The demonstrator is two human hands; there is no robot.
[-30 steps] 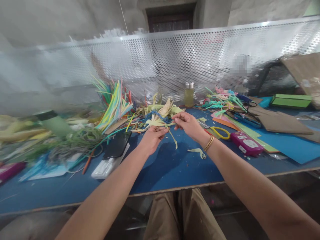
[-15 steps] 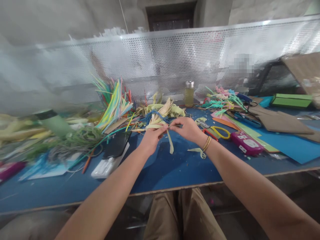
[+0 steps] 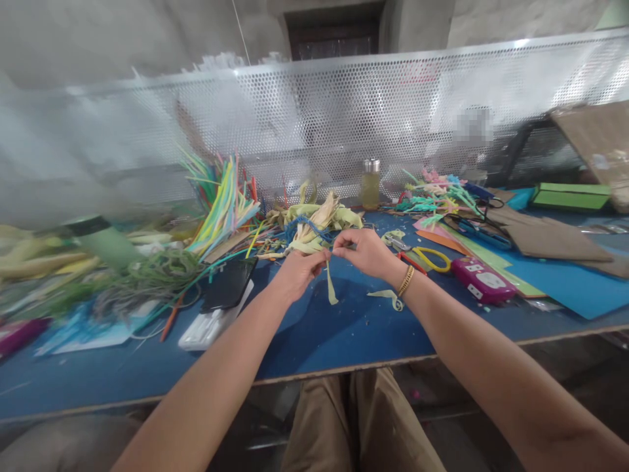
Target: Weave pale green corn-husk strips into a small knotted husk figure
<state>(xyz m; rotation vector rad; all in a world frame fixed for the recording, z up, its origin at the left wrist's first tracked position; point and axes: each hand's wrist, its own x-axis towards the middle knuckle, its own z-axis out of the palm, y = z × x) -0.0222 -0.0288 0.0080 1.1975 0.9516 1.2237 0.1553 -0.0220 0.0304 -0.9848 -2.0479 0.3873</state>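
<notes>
Over the middle of the table, my left hand [image 3: 301, 274] is closed in a pinch on a pale green strip [image 3: 331, 287], which looks like corn husk. One end of the strip dangles below the fingertips. My right hand [image 3: 364, 252] is also pinched, its fingertips close beside the left ones; whatever lies between them is too small to make out. Just behind both hands is a heap of pale dried husks [image 3: 324, 213] with dark blue yarn [image 3: 295, 229] across it. Another curled strip [image 3: 388, 298] lies on the table below my right wrist.
Yellow-handled scissors [image 3: 432, 260] and a purple box [image 3: 484, 280] lie to the right, near coloured paper [image 3: 550, 275]. On the left are a black phone [image 3: 228, 285], colourful pipe cleaners [image 3: 221, 210] and a green bottle [image 3: 105, 242]. A jar [image 3: 371, 185] stands behind.
The hanging end of the strip has shifted slightly left. My hands stay close together in almost the same place, with small finger movements.
</notes>
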